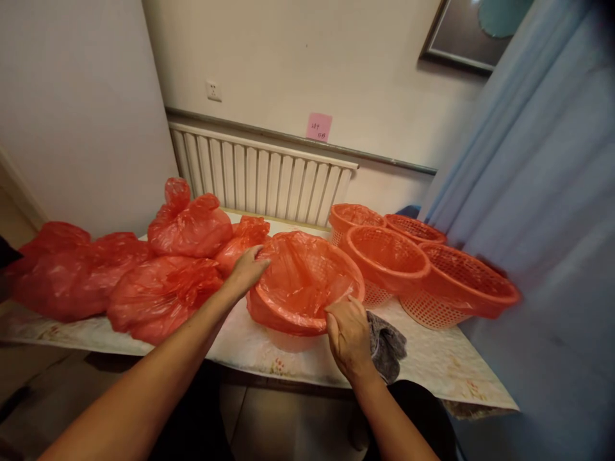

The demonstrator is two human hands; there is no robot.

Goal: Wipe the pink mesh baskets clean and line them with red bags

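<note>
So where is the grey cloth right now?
In the head view the grey cloth lies on the table, just right of the right hand, below the bag-lined basket.

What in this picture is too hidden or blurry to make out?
- Pink note, head view: writing too small to read.
- Lined basket: base hidden by its red bag.
- Grey cloth: partly behind the right hand.
- Framed picture: cut off by the top edge.
</note>
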